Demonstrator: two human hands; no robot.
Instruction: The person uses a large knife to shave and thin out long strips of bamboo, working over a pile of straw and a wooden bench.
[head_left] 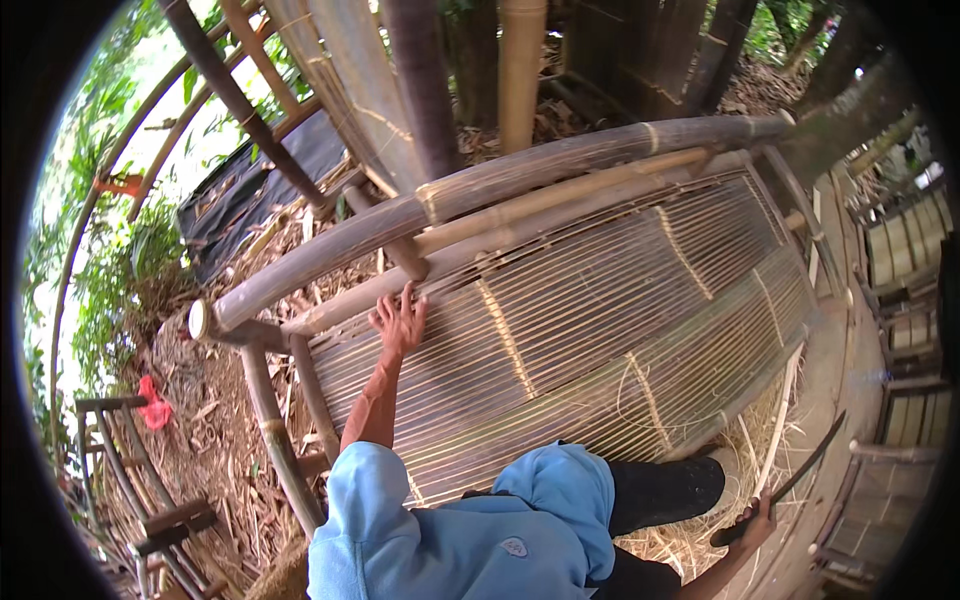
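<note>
My left hand (400,322) rests with fingers spread near the back edge of a bamboo bench's slatted seat (600,290). Just beyond its fingertips a short bamboo post (405,258) meets the seat's rear pole. Off to the right and low, my right hand (762,524) is closed round the dark handle of a machete (812,462). Its long narrow blade points up and away to the right, apart from the bench. My blue sleeve and dark trouser leg cover the seat's near edge.
A thick bamboo backrest rail (540,172) runs along the bench's far side. Shavings and straw (740,455) litter the ground by my leg. At left stand a small bamboo frame (125,460) and a red scrap (154,403). More bamboo pieces (905,400) line the right.
</note>
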